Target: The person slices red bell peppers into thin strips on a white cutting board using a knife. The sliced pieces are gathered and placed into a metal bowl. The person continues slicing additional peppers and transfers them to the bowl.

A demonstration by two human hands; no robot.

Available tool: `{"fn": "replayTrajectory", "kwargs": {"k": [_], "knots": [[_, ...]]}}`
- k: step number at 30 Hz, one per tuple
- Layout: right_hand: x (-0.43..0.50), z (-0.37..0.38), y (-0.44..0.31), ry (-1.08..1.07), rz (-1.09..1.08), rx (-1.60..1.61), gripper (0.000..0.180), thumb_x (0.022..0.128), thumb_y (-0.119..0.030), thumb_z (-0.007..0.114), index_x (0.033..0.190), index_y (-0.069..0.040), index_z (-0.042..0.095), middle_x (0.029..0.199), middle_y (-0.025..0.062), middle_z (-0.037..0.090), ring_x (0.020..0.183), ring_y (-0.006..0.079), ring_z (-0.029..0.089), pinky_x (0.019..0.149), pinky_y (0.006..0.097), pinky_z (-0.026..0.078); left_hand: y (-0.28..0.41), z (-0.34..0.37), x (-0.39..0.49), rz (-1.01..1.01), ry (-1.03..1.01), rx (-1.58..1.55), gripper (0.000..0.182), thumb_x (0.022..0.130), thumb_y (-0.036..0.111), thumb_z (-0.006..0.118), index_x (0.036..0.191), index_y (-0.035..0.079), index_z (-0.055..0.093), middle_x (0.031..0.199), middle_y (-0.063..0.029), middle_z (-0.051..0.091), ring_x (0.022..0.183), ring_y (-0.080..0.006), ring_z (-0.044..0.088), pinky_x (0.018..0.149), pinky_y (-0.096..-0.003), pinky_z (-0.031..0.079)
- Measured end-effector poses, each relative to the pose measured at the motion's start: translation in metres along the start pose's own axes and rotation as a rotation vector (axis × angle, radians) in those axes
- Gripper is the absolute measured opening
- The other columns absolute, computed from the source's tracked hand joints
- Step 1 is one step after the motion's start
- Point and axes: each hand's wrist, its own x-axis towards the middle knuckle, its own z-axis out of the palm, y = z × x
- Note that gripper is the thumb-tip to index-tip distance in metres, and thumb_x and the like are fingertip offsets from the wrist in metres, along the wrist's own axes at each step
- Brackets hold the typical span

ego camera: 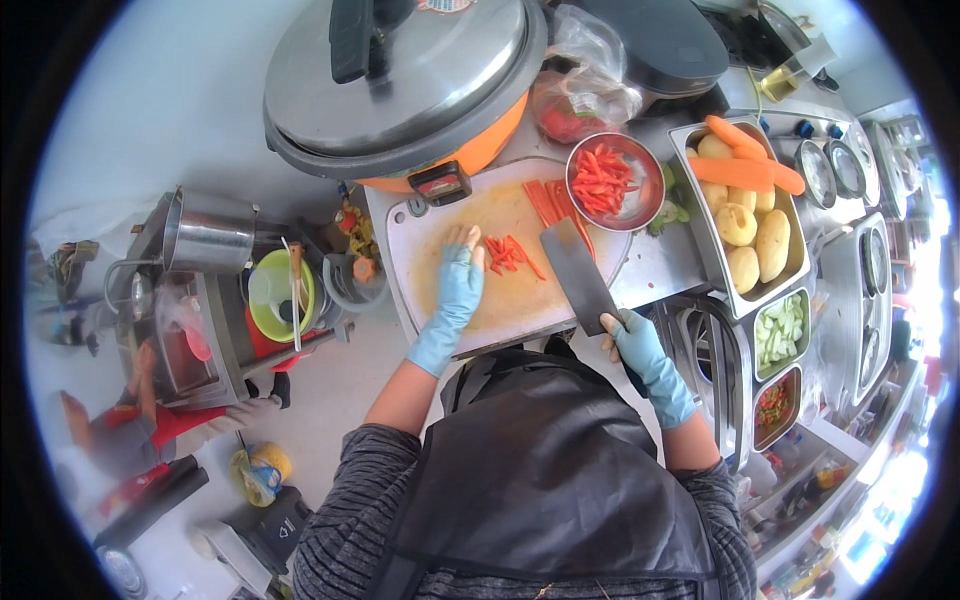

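A white cutting board (420, 300), stained yellowish, lies before me. On it, my left hand (463, 262) in a light blue glove rests palm down, holding nothing. Just right of its fingers is a small pile of cut red pepper strips (504, 255). My right hand (630, 341), also gloved, grips the handle of a cleaver (579, 274). The broad dark blade slants over the board's right side, its far end near larger red pepper pieces (551, 201). Behind those pieces, a steel bowl (651, 206) contains many red pepper strips (602, 180).
A large orange cooker (491, 139) with a steel lid stands behind the board. Plastic-bagged red produce (566, 112) sits beside it. At right is a steel pan (795, 262) of potatoes (772, 244) and carrots (731, 174). Another person (142, 420) is at the sink on the left.
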Motion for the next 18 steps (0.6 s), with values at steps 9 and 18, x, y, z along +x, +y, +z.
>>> {"fn": "replayTrajectory", "kwargs": {"k": [9,18], "knots": [[0.035,0.021,0.003,-0.148,0.021,0.058,0.025,0.092,-0.025,0.051,0.096,-0.001,0.057,0.059,0.0023,0.055,0.041,0.0078,0.047,0.039,0.0208,0.038,0.038,0.044,-0.007,-0.016,0.065,0.078,0.056,0.083,0.022,0.06,0.129,-0.002,0.038,0.127,-0.0251,0.041,0.118,-0.0417,0.039,0.099,-0.0497,0.03],[0.028,0.059,-0.035,-0.216,-0.026,0.034,0.031,0.092,-0.03,0.05,0.089,0.0,0.054,0.059,0.0037,0.055,0.043,0.0098,0.05,0.041,0.0237,0.043,0.078,0.061,0.016,-0.185,0.243,-0.082,0.043,0.089,0.015,0.051,0.127,-0.001,0.042,0.133,-0.0299,0.034,0.119,-0.0432,0.037,0.099,-0.0458,0.032]]}}
